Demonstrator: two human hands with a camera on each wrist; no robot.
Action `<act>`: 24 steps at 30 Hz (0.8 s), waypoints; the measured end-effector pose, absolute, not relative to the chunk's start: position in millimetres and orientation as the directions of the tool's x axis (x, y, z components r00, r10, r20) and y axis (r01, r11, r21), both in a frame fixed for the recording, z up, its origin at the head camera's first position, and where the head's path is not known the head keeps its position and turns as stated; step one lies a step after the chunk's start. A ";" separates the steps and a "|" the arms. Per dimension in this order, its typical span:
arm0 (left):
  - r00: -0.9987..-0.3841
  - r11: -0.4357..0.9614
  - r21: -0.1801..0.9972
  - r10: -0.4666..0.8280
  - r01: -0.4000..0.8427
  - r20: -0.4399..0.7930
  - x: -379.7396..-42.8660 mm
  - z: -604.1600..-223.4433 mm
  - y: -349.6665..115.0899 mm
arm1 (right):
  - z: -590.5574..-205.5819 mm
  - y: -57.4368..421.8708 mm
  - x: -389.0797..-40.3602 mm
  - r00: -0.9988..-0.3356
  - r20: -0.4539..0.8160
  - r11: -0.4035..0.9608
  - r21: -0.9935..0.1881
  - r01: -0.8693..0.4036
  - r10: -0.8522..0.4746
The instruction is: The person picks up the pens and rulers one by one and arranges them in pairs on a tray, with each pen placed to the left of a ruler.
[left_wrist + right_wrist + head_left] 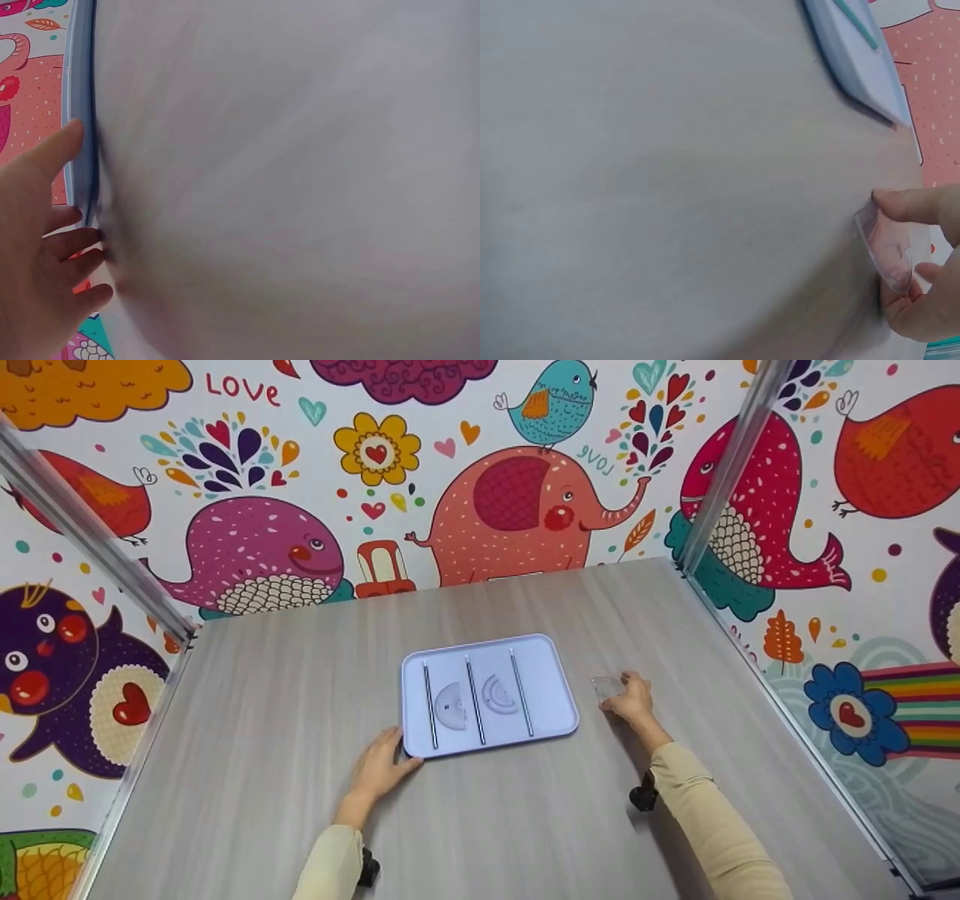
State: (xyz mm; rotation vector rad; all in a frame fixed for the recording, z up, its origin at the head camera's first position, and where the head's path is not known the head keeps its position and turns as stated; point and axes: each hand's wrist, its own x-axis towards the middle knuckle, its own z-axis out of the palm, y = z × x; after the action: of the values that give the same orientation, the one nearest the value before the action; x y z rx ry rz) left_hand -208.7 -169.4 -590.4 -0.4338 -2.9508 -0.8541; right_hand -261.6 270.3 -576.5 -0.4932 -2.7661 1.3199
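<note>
A light lavender-blue tray (553, 675) lies on the table. In it are three slim, dark pencils (475, 701) set apart, with a clear protractor (451, 706) in the left gap and another protractor (500, 694) in the right gap. My left hand (381, 765) holds the tray's near left corner between thumb and fingers; in the left wrist view its thumb rests along the tray's side (79, 97). Right of the tray, my right hand (634, 699) pinches a clear plastic protractor (885, 244) by its edges, tilted up near the tabletop. Its far side is partly hidden by the fingers.
The wood-grain table (285, 697) surrounds the tray on all sides. Walls with cartoon animals (517, 517) stand at the back and both sides, with metal posts (724, 472) at the back corners.
</note>
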 end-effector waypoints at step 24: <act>-0.960 0.804 0.524 0.249 0.280 0.130 -208.5 -592.2 -167.8 | -554.8 279.1 -252.2 -0.892 -0.434 -0.035 -0.901 0.433 0.130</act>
State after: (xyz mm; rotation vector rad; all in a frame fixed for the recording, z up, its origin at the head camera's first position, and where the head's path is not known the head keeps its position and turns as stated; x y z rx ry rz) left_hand -208.5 -167.8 -592.2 -0.4308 -2.9314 -0.8644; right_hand -252.2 279.1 -554.8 -0.6937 -2.3192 2.3327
